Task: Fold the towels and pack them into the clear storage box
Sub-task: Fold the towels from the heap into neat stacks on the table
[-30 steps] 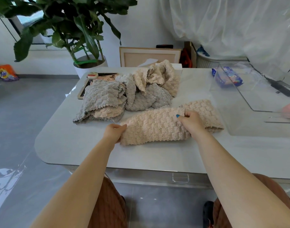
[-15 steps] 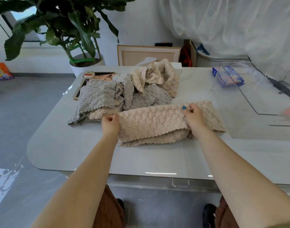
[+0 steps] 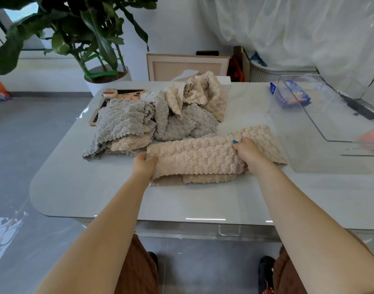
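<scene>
A beige waffle towel [image 3: 203,155] lies across the white table [image 3: 86,187], folded lengthwise with its upper layer raised over a lower one. My left hand [image 3: 144,164] pinches its left end. My right hand [image 3: 246,152] grips the upper layer right of the middle. Behind it lies a heap of grey and beige towels [image 3: 160,119]. The clear storage box [image 3: 330,132] stands at the right of the table, open on top, with no towel in it.
A blue packet [image 3: 290,96] shows through the box's far wall. A framed board [image 3: 122,96] lies under the heap's left side. A potted plant [image 3: 92,49] stands behind the table's left corner, a picture frame [image 3: 187,66] behind the middle.
Both hands have lifted the near layer of the beige towel and carried it away from me over the rest, so a lower layer now shows at the front edge.
</scene>
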`<state>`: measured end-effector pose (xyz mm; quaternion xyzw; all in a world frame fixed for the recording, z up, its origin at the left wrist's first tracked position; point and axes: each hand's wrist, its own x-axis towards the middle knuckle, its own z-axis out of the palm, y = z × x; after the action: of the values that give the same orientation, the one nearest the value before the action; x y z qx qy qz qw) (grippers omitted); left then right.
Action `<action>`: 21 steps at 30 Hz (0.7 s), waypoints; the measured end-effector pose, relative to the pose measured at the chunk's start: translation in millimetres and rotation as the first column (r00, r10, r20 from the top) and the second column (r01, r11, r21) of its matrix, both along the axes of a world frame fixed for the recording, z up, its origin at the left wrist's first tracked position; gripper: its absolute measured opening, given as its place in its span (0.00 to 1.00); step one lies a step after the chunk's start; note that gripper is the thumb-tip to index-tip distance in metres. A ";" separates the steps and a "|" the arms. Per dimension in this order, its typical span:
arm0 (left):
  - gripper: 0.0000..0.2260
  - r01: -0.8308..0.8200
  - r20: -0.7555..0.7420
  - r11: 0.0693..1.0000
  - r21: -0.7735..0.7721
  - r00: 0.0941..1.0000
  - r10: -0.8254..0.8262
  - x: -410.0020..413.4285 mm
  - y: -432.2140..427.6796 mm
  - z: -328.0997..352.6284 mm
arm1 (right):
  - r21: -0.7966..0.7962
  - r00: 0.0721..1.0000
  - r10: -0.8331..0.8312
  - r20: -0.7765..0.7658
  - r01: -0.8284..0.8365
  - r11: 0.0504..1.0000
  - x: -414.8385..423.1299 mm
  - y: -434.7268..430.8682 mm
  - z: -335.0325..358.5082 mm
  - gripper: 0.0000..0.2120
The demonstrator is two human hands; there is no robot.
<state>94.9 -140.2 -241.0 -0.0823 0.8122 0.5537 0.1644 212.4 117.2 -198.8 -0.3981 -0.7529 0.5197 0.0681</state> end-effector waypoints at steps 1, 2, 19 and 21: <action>0.25 0.008 -0.008 1.000 -0.008 1.000 -0.008 0.6 0.2 -0.5 | -0.011 1.000 -0.021 0.017 0.021 1.000 0.3 -1.0 1.3 0.09; 0.25 0.015 -0.025 1.000 -0.024 1.000 -0.015 2.4 0.8 0.9 | -0.027 0.999 -0.036 0.030 0.037 0.999 0.1 -0.6 0.7 0.07; 0.12 0.129 0.066 0.986 -0.108 0.990 -0.122 27.7 3.9 7.5 | 0.188 0.975 0.085 -0.203 -0.047 0.981 12.3 -36.4 34.7 0.21; 0.08 0.072 0.041 0.990 0.120 0.996 -0.077 37.0 1.9 9.6 | 0.072 0.927 0.113 -0.357 -0.093 0.993 6.8 -63.4 42.8 0.25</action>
<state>131.9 -138.3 -231.4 -0.0544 0.7764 0.5925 0.2079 219.2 53.8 -156.0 -0.2541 -0.7612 0.5662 0.1881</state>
